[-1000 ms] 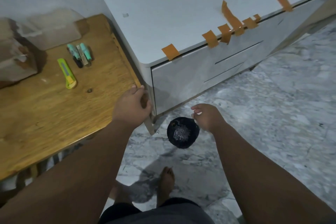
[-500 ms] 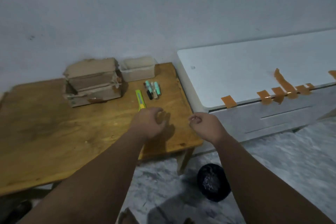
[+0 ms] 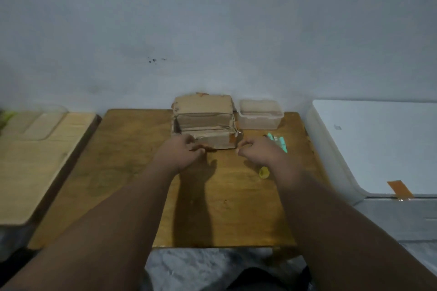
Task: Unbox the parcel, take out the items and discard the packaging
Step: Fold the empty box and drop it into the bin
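Two arms reach fwd over the table [image 3: 123,172]. Yellow cutter [image 3: 264,172] peeks out just beside the right wrist. Left hand [image 3: 180,152] is curled w/ fingertips at the box [image 3: 204,123] front bottom edge; can't tell if it's gripping. Right hand [image 3: 259,151] loosely curled, holding nothing, near the box's right corner. Box sits at the table's far edge by the wall, plastic tub [image 3: 260,114] right beside it, teal pens [image 3: 277,142] just behind the right hand.
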